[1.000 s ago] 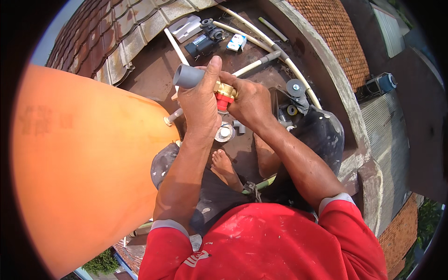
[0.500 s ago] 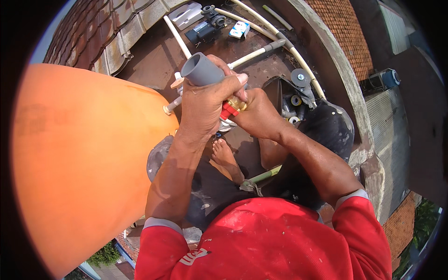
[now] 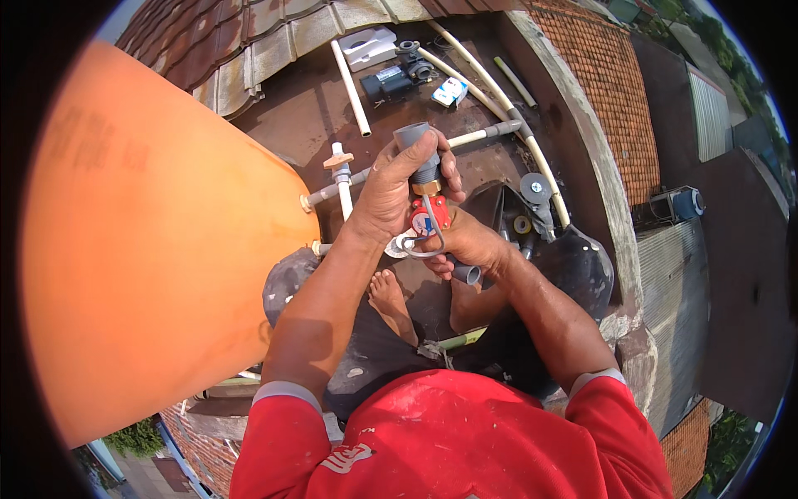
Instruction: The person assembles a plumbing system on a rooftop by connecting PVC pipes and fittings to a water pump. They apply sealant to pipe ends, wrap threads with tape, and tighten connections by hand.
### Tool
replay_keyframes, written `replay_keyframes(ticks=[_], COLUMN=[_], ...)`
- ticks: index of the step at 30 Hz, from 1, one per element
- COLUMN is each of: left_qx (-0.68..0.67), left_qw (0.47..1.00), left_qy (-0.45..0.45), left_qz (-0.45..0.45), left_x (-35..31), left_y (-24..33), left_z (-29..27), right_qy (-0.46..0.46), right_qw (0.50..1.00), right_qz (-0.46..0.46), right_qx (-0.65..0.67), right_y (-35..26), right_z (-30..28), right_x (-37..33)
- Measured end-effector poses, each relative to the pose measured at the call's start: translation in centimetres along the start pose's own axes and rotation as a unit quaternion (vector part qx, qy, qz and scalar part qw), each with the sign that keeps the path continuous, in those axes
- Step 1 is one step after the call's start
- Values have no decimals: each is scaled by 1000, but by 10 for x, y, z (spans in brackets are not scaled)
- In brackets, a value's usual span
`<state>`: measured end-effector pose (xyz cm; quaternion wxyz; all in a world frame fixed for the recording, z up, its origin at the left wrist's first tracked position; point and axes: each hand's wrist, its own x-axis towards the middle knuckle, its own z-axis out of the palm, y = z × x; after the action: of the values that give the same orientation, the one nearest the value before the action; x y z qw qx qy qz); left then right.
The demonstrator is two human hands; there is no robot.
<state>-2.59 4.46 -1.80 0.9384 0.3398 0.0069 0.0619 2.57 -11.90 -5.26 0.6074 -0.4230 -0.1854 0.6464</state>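
Both my hands are on one pipe assembly above my bare feet. Its upper end is a grey threaded plastic pipe adapter (image 3: 426, 172), with the fingers and thumb of my left hand (image 3: 378, 195) wrapped round it. A brass nut (image 3: 428, 189) joins the adapter to a red-bodied pipe fitting (image 3: 430, 214), from which a looped grey cable (image 3: 438, 229) runs. My right hand (image 3: 475, 241) is closed round the lower part of this fitting. Below its fingers a short grey pipe end (image 3: 465, 273) sticks out. The right palm hides the part between.
A large orange tank (image 3: 166, 249) fills the left, with a white valve pipe (image 3: 342, 179) beside it. Ahead lie a water pump (image 3: 391, 85), a small white-and-blue box (image 3: 450, 92) and cream pipes (image 3: 544, 170). Beside my right knee is a black bag (image 3: 490, 204) of parts. A low wall (image 3: 603, 158) borders the right.
The assembly has turned: its grey socket pointed at me and now tips away, bringing the red body, cable and lower pipe end into sight. My view has shifted slightly.
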Motion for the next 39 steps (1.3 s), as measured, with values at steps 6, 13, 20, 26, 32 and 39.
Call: replay_keyframes(ticks=[6,13,20,26,32,39], left_qx=[45,114,121,26,112,212], left_qw=[989,973,963,973,973,953], left_qy=[125,192,234,225,204,216], left_qz=[-59,-60,-49,-48,-14,25], left_x=[4,10,14,19,16,20], left_y=[-9,-11,-16,-9,8,19], left_z=[4,9,11,-8,-8,18], right_qy=[-6,80,116,195,259,283], right_qw=[999,997,990,956,912,889], right_qz=[21,7,-3,-117,-148,-215], right_qx=[44,18,-84,-185,-281,-290], right_y=[17,12,15,0,-9,-6], right_z=[-2,10,-8,-3,9,31], right_x=[1,2,4,-2,-3,5])
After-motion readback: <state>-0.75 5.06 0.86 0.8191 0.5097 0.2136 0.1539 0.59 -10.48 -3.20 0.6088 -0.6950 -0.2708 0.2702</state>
